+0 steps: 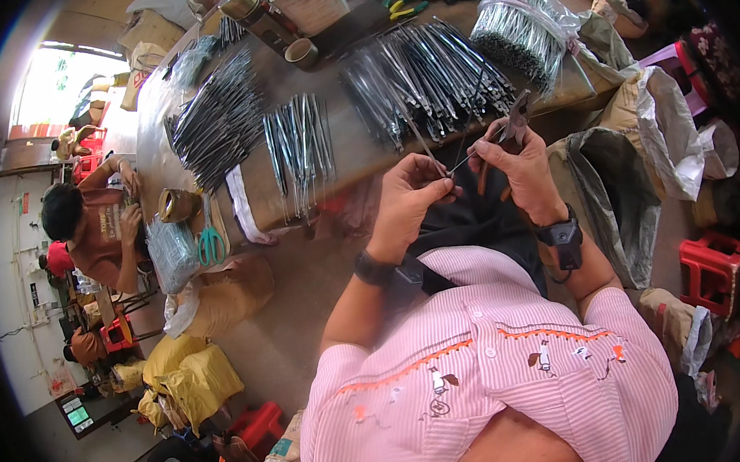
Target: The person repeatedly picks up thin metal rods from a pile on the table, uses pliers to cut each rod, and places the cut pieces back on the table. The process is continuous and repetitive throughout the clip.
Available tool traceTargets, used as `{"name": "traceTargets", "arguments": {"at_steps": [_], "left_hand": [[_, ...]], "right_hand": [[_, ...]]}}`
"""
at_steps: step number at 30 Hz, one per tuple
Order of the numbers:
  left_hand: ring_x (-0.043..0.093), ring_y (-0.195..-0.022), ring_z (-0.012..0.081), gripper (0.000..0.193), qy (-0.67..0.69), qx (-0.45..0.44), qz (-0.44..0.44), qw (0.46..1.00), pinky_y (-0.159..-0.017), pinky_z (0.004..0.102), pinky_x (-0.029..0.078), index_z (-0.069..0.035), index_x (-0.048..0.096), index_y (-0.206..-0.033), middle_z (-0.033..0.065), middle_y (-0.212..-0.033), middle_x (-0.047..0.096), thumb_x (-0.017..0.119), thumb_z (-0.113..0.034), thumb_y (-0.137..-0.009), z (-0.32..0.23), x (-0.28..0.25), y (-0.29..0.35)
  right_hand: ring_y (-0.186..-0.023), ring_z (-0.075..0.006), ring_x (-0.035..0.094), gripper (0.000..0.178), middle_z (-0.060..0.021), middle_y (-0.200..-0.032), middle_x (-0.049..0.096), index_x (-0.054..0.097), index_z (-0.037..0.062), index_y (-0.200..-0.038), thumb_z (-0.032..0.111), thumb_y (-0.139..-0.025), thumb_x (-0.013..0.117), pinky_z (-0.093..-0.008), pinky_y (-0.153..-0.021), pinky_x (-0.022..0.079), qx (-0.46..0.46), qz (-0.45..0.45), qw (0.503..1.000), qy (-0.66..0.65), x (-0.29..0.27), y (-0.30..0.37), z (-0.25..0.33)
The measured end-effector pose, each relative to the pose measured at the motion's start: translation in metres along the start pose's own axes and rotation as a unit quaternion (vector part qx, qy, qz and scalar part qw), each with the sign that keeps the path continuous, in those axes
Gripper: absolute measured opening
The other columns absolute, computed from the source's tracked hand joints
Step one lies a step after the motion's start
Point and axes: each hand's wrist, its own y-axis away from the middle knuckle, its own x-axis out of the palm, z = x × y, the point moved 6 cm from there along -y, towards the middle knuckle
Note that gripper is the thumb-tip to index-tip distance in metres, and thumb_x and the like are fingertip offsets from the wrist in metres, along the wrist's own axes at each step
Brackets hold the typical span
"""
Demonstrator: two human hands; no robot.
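Note:
My left hand (410,199) pinches a thin metal strip (425,145) between thumb and fingers, in front of the table's near edge. Close by on the right, my right hand (519,167) has a pair of pliers (517,117) in its grip, jaws pointing up and away. The thumb and forefinger of that hand meet near a thin piece running toward my left fingertips; whether it is the same strip, I cannot tell. Just beyond both hands lies a wide heap of similar metal strips (437,74). A smaller row of strips (300,146) lies to the left.
Another pile of strips (219,117) covers the table's left part. A plastic-wrapped bundle (520,31) stands far right, near yellow-handled pliers (407,10). A flask (253,16) and cup (301,52) sit at the back. Teal scissors (211,246) lie left, near a seated person (99,226). Sacks (610,208) flank my right.

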Motion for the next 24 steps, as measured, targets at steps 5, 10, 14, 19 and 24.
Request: {"name": "traceTargets", "arguments": {"at_steps": [5, 10, 14, 19, 24], "left_hand": [[0.066, -0.074, 0.0153, 0.013, -0.012, 0.037, 0.005, 0.999, -0.065, 0.0241, 0.054, 0.001, 0.059, -0.09, 0.0075, -0.081, 0.065, 0.068, 0.003, -0.08, -0.004, 0.002, -0.004], [0.066, -0.074, 0.0147, 0.014, -0.033, 0.011, -0.032, 0.999, -0.066, 0.0245, 0.054, 0.002, 0.06, -0.09, 0.0082, -0.08, 0.066, 0.069, 0.003, -0.079, 0.003, -0.007, -0.004], [0.066, -0.074, 0.0149, 0.018, -0.052, -0.006, -0.018, 0.998, -0.067, 0.0241, 0.055, 0.002, 0.059, -0.096, 0.0079, -0.081, 0.065, 0.067, 0.004, -0.08, 0.003, -0.013, 0.0], [0.066, -0.074, 0.0139, 0.024, -0.101, -0.043, 0.061, 0.992, -0.061, 0.023, 0.054, 0.001, 0.057, -0.103, 0.0052, -0.084, 0.063, 0.062, 0.006, -0.08, 0.007, 0.005, 0.003], [0.066, -0.077, 0.0149, 0.03, -0.122, -0.137, 0.116, 0.976, -0.06, 0.023, 0.053, 0.0, 0.056, -0.11, 0.0055, -0.09, 0.063, 0.062, 0.0, -0.08, 0.008, 0.017, 0.006]], "right_hand": [[-0.064, -0.0108, 0.062, 0.014, -0.006, -0.079, 0.065, 0.058, 0.0012, -0.097, 0.001, -0.085, 0.065, -0.0223, -0.051, 0.05, 0.016, 0.024, 0.998, 0.06, 0.006, 0.008, -0.013], [-0.064, -0.0102, 0.062, 0.022, -0.005, -0.078, 0.065, 0.057, -0.0007, -0.105, 0.001, -0.084, 0.065, -0.0221, -0.045, 0.048, -0.048, -0.035, 0.996, 0.067, 0.011, 0.007, -0.012], [-0.067, -0.011, 0.061, 0.018, -0.008, -0.082, 0.066, 0.061, -0.0007, -0.102, 0.004, -0.085, 0.065, -0.0229, -0.059, 0.05, -0.079, -0.109, 0.991, 0.013, -0.009, -0.006, 0.007], [-0.067, -0.0138, 0.062, 0.02, -0.0108, -0.085, 0.067, 0.061, -0.0015, -0.105, 0.004, -0.085, 0.063, -0.0245, -0.061, 0.05, 0.031, -0.039, 0.999, 0.008, -0.015, -0.009, -0.004], [-0.063, -0.0141, 0.062, 0.023, -0.0108, -0.085, 0.067, 0.061, -0.0014, -0.105, 0.006, -0.084, 0.067, -0.0247, -0.058, 0.051, 0.109, -0.014, 0.994, -0.012, -0.019, -0.006, -0.022]]}}
